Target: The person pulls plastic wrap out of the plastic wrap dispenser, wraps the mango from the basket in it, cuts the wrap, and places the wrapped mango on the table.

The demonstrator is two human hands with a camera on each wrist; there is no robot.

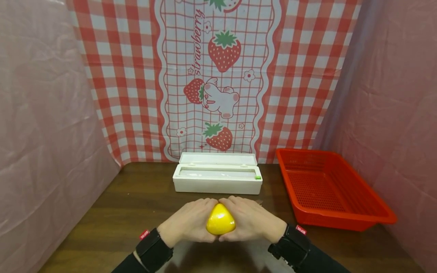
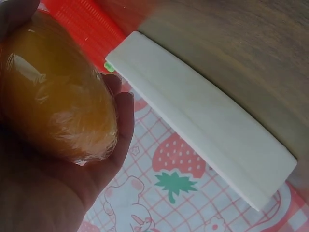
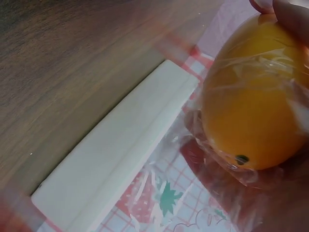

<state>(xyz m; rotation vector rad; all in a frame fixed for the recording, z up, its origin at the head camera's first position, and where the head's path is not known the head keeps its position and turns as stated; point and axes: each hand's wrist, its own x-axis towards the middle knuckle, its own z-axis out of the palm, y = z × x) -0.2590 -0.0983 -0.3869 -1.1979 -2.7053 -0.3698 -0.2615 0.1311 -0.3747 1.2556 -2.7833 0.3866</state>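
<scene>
A smooth yellow fruit [image 1: 221, 220], its exact kind not clear, is held between both hands above the table's near middle. Clear plastic film wraps it, creased and shiny in the left wrist view [image 2: 58, 92]. Fingers of the left hand [image 1: 189, 220] curl round one side. On the other side, the right hand [image 1: 254, 220] grips it too. Loose film stands out around the fruit's lower end in the right wrist view, near a small dark spot [image 3: 242, 159]. Beyond the hands sits a white cling film dispenser [image 1: 218, 186], its lid [image 1: 218, 158] raised and a green slider [image 1: 258, 177] at its right end.
A red plastic basket [image 1: 341, 220] with a perforated bottom stands on the right of the brown wooden table [image 1: 143, 189]. Behind the dispenser hangs a strawberry-print checked cloth [image 1: 133, 76]. Pale pink cloths [image 1: 51, 132] border both sides.
</scene>
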